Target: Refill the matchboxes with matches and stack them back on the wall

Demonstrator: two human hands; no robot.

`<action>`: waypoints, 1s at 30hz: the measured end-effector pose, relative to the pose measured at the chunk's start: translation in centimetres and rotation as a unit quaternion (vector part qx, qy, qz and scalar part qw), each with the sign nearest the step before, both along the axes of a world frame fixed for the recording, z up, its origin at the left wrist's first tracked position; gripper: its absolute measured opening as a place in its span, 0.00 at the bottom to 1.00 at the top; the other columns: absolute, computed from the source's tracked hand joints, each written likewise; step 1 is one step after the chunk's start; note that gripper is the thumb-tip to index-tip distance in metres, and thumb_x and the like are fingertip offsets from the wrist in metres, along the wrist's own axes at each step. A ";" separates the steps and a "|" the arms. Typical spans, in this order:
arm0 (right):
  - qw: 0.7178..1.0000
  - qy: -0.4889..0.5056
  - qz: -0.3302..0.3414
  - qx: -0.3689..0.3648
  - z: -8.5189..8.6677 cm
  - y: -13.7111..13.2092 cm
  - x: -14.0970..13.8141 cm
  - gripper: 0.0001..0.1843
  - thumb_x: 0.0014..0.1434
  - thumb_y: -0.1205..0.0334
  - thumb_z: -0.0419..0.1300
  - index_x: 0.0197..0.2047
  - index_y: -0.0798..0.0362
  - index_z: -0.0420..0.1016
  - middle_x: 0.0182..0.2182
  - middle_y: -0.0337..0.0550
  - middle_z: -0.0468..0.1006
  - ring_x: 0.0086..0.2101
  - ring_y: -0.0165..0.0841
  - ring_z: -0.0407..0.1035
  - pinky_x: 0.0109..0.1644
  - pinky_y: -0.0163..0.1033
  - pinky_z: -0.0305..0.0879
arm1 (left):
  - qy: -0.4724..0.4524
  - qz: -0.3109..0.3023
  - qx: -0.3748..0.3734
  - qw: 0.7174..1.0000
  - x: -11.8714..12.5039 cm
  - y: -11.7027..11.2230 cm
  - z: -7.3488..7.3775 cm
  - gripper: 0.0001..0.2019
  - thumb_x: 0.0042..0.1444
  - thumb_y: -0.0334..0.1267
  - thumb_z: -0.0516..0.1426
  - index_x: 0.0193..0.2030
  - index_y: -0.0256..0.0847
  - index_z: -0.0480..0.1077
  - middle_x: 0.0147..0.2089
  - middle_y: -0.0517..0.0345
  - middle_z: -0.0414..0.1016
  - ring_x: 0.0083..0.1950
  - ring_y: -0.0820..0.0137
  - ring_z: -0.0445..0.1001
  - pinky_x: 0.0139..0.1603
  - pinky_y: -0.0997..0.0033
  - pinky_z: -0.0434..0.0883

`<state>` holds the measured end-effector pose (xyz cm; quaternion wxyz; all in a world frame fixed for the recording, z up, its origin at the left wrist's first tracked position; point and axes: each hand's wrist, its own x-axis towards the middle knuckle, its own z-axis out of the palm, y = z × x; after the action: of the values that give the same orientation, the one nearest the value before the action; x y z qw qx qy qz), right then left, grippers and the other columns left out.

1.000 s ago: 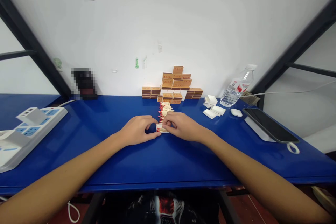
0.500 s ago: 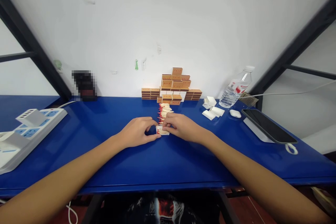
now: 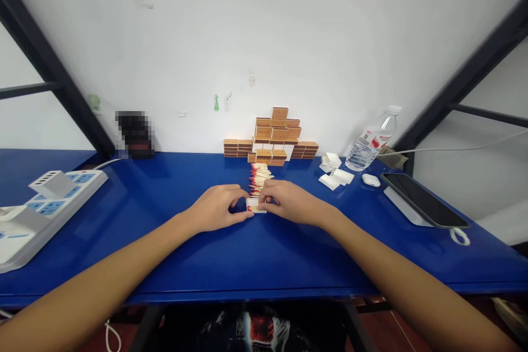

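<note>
A small white matchbox tray with red-tipped matches in it lies on the blue table, between my two hands. My left hand curls round its left end, thumb and fingers pinched on it. My right hand pinches the tray's right side, fingers closed over the matches. Just behind the tray lies a heap of loose red-tipped matches. Against the wall stands a stack of brown matchboxes.
Several white inner trays lie right of the stack, beside a water bottle, a white earbud case and a dark phone on a stand. A white power strip sits at the far left. A black frame flanks both sides.
Both hands stay on the tray. My right hand's fingers have shifted slightly over the matches; the view has drifted a little.
</note>
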<state>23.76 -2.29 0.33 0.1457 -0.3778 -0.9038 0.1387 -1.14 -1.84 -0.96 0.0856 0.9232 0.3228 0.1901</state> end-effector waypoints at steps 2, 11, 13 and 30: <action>1.000 -0.009 -0.001 0.000 -0.1 0.1 0.0 0.04 0.67 0.66 0.63 0.38 0.54 0.76 0.37 0.43 0.75 0.36 0.32 0.67 0.40 0.37 0.59 | 0.000 -0.001 0.000 1.000 0.0 0.0 -0.1 0.18 0.65 0.53 0.60 0.49 0.41 0.77 0.33 0.60 0.71 0.32 0.70 0.70 0.32 0.70 0.61; 1.000 0.025 -0.012 0.008 -0.2 -0.1 -0.4 0.05 0.69 0.66 0.60 0.39 0.53 0.75 0.36 0.43 0.76 0.37 0.33 0.68 0.41 0.37 0.60 | 0.000 0.003 0.006 1.000 -0.1 0.1 0.0 0.18 0.65 0.53 0.60 0.49 0.41 0.77 0.33 0.60 0.71 0.31 0.70 0.69 0.31 0.70 0.61; 1.000 0.023 -0.011 0.001 -0.3 -0.1 -0.4 0.04 0.68 0.67 0.60 0.40 0.53 0.76 0.36 0.42 0.76 0.38 0.33 0.69 0.42 0.37 0.60 | -0.001 0.003 0.004 1.000 -0.1 0.1 0.0 0.18 0.65 0.53 0.60 0.49 0.41 0.77 0.33 0.61 0.70 0.31 0.71 0.68 0.31 0.70 0.61; 1.000 -0.005 -0.027 0.008 -0.2 0.2 0.2 0.07 0.70 0.62 0.61 0.38 0.54 0.74 0.37 0.43 0.76 0.37 0.34 0.68 0.41 0.37 0.60 | 0.001 0.000 0.002 1.000 -0.1 0.1 -0.1 0.18 0.65 0.54 0.59 0.51 0.41 0.76 0.33 0.60 0.71 0.32 0.70 0.69 0.32 0.70 0.62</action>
<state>23.93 -2.09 0.14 0.1483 -0.4012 -0.8952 0.1257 -1.20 -1.76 -1.03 0.0836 0.9236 0.3228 0.1894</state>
